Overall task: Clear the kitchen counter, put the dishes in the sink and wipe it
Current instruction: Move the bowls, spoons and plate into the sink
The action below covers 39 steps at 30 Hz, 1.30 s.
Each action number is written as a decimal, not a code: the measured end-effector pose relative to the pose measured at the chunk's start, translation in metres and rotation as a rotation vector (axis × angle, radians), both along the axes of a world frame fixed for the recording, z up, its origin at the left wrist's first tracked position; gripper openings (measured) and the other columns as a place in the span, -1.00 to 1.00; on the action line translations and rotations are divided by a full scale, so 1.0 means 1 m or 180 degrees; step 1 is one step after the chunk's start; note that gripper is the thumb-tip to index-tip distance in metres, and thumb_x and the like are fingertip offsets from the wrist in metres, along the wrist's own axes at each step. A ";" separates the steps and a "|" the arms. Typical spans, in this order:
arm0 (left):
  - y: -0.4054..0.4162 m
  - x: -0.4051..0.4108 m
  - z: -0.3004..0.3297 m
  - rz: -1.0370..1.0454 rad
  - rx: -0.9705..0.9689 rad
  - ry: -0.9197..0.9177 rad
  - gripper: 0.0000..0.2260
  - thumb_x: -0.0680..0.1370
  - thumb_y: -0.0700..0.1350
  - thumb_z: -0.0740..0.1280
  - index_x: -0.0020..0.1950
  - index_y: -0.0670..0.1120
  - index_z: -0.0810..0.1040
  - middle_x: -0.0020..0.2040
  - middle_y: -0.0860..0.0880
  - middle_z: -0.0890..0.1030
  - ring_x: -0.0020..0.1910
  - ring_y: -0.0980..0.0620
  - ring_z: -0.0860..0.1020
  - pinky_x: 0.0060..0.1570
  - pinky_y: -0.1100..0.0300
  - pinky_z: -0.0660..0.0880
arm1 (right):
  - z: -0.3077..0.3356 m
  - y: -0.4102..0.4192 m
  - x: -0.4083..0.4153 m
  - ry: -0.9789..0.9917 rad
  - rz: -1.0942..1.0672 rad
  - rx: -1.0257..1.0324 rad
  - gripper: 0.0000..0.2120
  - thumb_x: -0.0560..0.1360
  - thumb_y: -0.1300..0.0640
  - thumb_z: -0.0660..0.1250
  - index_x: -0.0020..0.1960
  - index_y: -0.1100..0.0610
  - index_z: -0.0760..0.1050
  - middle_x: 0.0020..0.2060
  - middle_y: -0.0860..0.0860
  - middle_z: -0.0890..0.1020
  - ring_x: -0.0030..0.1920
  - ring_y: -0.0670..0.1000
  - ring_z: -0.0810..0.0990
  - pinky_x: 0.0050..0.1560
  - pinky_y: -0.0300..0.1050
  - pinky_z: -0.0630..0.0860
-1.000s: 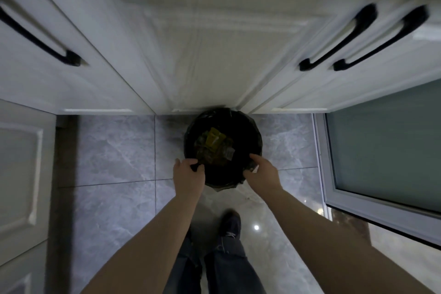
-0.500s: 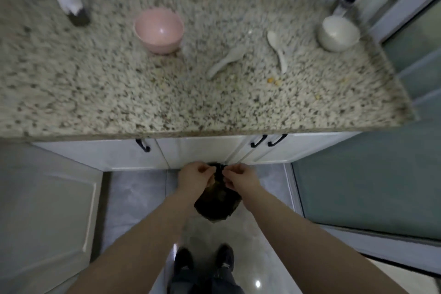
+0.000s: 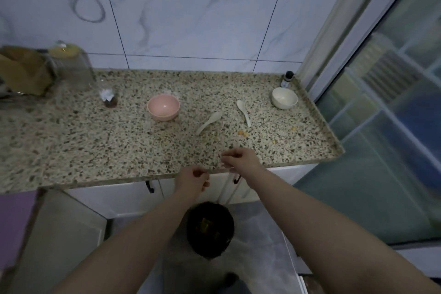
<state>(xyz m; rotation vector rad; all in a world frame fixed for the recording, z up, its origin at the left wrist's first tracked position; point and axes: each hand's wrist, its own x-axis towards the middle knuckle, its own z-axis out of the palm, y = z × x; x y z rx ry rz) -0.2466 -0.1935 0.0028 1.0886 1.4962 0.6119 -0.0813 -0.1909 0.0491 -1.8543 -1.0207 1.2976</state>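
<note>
On the speckled granite counter [image 3: 71, 141] stand a pink bowl [image 3: 163, 107] in the middle and a white bowl [image 3: 284, 98] at the far right. Two white spoons lie between them, one [image 3: 209, 122] angled left, the other [image 3: 244, 112] angled right. Yellow crumbs [image 3: 242, 133] are scattered near the spoons. My left hand [image 3: 192, 180] hovers at the counter's front edge, fingers loosely curled, holding nothing. My right hand [image 3: 239, 159] is just over the front edge, fingers loosely bent, empty. A black trash bin [image 3: 210, 229] sits on the floor below my arms.
A small dark bottle [image 3: 287, 79] stands behind the white bowl. A glass jar [image 3: 109, 96], a clear container with a yellow lid [image 3: 71, 67] and a brown box [image 3: 22, 70] crowd the counter's left back. A glass door [image 3: 393, 126] borders the right side.
My hands let go of the trash bin's rim and rose to the counter's front edge. The view tilted up from the floor to the counter and wall.
</note>
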 end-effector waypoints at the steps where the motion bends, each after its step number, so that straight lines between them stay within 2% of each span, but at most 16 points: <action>1: 0.003 0.003 0.005 -0.0065 0.0052 0.0077 -0.91 0.56 -0.25 0.35 0.01 -0.23 0.63 -0.27 -0.10 0.65 -0.35 0.02 0.58 -0.35 0.22 0.52 | 0.005 0.002 0.003 -0.0092 0.0052 0.0051 -0.94 0.47 0.25 0.48 -0.05 0.19 0.65 -0.20 0.12 0.69 -0.21 0.01 0.64 -0.26 -0.20 0.58; 4: 0.018 0.017 0.017 -0.0272 0.0243 0.0356 -0.84 0.55 -0.09 0.38 -0.16 -0.14 0.64 -0.31 -0.08 0.66 -0.33 -0.02 0.59 -0.25 0.12 0.54 | 0.011 0.012 0.018 -0.0297 0.0212 0.0136 -0.85 0.41 0.13 0.55 -0.08 0.16 0.66 -0.16 0.11 0.71 -0.18 -0.02 0.65 -0.23 -0.20 0.56; 7: 0.040 0.039 0.020 -0.0297 0.0346 0.0526 -0.78 0.55 -0.05 0.38 -0.27 -0.10 0.62 -0.35 -0.05 0.64 -0.36 0.01 0.58 -0.30 0.16 0.51 | 0.002 0.030 0.038 -0.0322 0.0095 0.0140 -0.83 0.43 0.07 0.54 -0.10 0.15 0.64 -0.21 0.08 0.71 -0.19 0.00 0.67 -0.18 -0.13 0.61; 9: 0.054 0.056 0.020 -0.0227 0.0420 0.0526 -0.83 0.54 -0.08 0.40 -0.25 -0.04 0.60 -0.33 -0.03 0.64 -0.35 0.01 0.59 -0.32 0.17 0.54 | -0.006 0.045 0.054 -0.0317 0.0095 0.0116 -0.83 0.45 0.05 0.51 -0.09 0.16 0.66 -0.24 0.05 0.70 -0.19 0.00 0.67 -0.13 -0.07 0.64; 12: 0.083 0.077 0.020 -0.0309 0.0664 0.0709 -0.91 0.51 -0.10 0.42 -0.20 -0.02 0.64 -0.37 0.04 0.61 -0.38 0.03 0.55 -0.26 0.15 0.51 | -0.014 0.072 0.081 -0.0175 0.0149 0.0002 -0.90 0.48 0.11 0.48 -0.10 0.15 0.66 -0.18 0.06 0.68 -0.17 -0.02 0.65 -0.17 -0.15 0.59; 15: 0.119 0.102 0.022 -0.0297 0.0669 0.0785 -0.91 0.50 -0.17 0.42 -0.20 -0.03 0.66 -0.32 0.08 0.60 -0.25 0.05 0.57 -0.18 0.24 0.49 | -0.019 0.104 0.113 -0.0106 0.0079 0.0030 -0.94 0.48 0.16 0.48 -0.17 0.08 0.64 -0.23 0.03 0.67 -0.21 -0.03 0.63 -0.22 -0.19 0.57; 17: 0.141 0.121 0.023 -0.0227 0.0640 0.0816 -0.86 0.49 -0.20 0.42 -0.23 -0.01 0.66 -0.30 0.09 0.61 -0.19 0.04 0.59 -0.08 0.21 0.52 | -0.026 0.124 0.135 -0.0102 0.0044 0.0021 -0.93 0.45 0.18 0.49 -0.19 0.05 0.65 -0.23 0.01 0.68 -0.19 -0.02 0.63 -0.18 -0.16 0.59; 20: 0.166 0.149 0.026 -0.0186 0.0591 0.0962 -0.89 0.49 -0.20 0.43 -0.20 -0.01 0.65 -0.27 0.18 0.58 -0.23 0.25 0.52 -0.08 0.34 0.46 | -0.039 0.155 0.165 -0.0196 0.0056 -0.0135 -0.94 0.42 0.19 0.51 -0.17 0.06 0.67 -0.22 -0.02 0.68 -0.15 -0.01 0.64 -0.08 -0.09 0.62; 21: 0.174 0.158 0.026 -0.0179 0.0586 0.1016 -0.90 0.49 -0.19 0.43 -0.20 -0.01 0.64 -0.27 0.19 0.58 -0.23 0.25 0.53 -0.10 0.39 0.46 | -0.042 0.165 0.173 -0.0219 0.0098 -0.0196 -0.94 0.42 0.20 0.52 -0.16 0.07 0.66 -0.23 -0.04 0.67 -0.16 -0.03 0.63 -0.10 -0.12 0.61; 24: 0.191 0.180 0.022 -0.0123 0.0507 0.1063 -0.82 0.49 -0.16 0.44 -0.27 0.08 0.58 -0.25 0.12 0.61 -0.16 0.08 0.62 -0.11 0.27 0.54 | -0.049 0.192 0.189 -0.0157 0.0056 -0.0300 -0.85 0.44 0.25 0.49 -0.23 0.04 0.61 -0.25 -0.04 0.66 -0.14 -0.01 0.64 -0.12 -0.17 0.58; 26: 0.201 0.192 0.017 -0.0057 0.0351 0.1114 -0.89 0.51 -0.12 0.42 -0.20 0.06 0.59 -0.20 0.09 0.62 -0.15 0.06 0.61 -0.14 0.25 0.53 | -0.058 0.208 0.198 -0.0066 -0.0117 -0.0437 -0.88 0.48 0.22 0.45 -0.20 0.05 0.61 -0.20 0.00 0.69 -0.13 0.02 0.67 -0.09 -0.12 0.63; 30: 0.220 0.214 0.006 -0.0069 0.0072 0.1037 -0.94 0.53 -0.06 0.40 -0.15 0.04 0.61 -0.16 0.05 0.65 -0.18 0.05 0.62 -0.17 0.18 0.59 | -0.073 0.234 0.223 0.0775 -0.1146 -0.0853 -0.92 0.61 0.22 0.24 0.05 0.17 0.50 -0.21 0.11 0.60 -0.32 0.09 0.61 -0.46 -0.18 0.53; 32: 0.232 0.224 0.003 -0.0191 -0.0005 0.0990 -0.95 0.54 -0.04 0.38 -0.10 0.03 0.63 -0.12 0.02 0.66 -0.16 0.02 0.63 -0.13 0.12 0.62 | -0.072 0.245 0.242 0.0907 -0.1489 -0.0835 -0.88 0.64 0.19 0.18 0.13 0.19 0.41 -0.24 0.15 0.56 -0.34 0.10 0.58 -0.36 -0.04 0.57; 35: 0.246 0.236 0.001 -0.0240 -0.0013 0.0928 -0.96 0.55 -0.07 0.38 -0.07 0.01 0.63 -0.14 0.03 0.66 -0.19 0.07 0.63 -0.13 0.13 0.61 | -0.075 0.260 0.271 0.1431 -0.1996 -0.0915 -0.76 0.67 0.03 0.16 0.09 0.22 0.35 -0.23 0.17 0.53 -0.27 0.13 0.56 -0.10 0.11 0.61; 37: 0.250 0.240 -0.003 -0.0214 -0.0067 0.0925 -0.96 0.55 -0.10 0.39 -0.08 0.01 0.63 -0.15 0.03 0.67 -0.20 0.08 0.65 -0.10 0.11 0.63 | -0.082 0.268 0.285 0.1617 -0.2255 -0.0901 -0.64 0.64 -0.07 0.18 0.20 0.23 0.37 -0.20 0.19 0.58 -0.25 0.14 0.60 -0.08 0.12 0.63; 39: 0.252 0.240 -0.008 -0.0179 -0.0114 0.0937 -0.93 0.56 -0.14 0.37 -0.07 -0.01 0.64 -0.12 0.02 0.67 -0.18 0.06 0.66 -0.07 0.06 0.64 | -0.091 0.276 0.291 0.1567 -0.2479 -0.0849 -0.57 0.63 -0.07 0.21 0.32 0.24 0.36 -0.16 0.22 0.64 -0.28 0.15 0.63 -0.13 0.10 0.67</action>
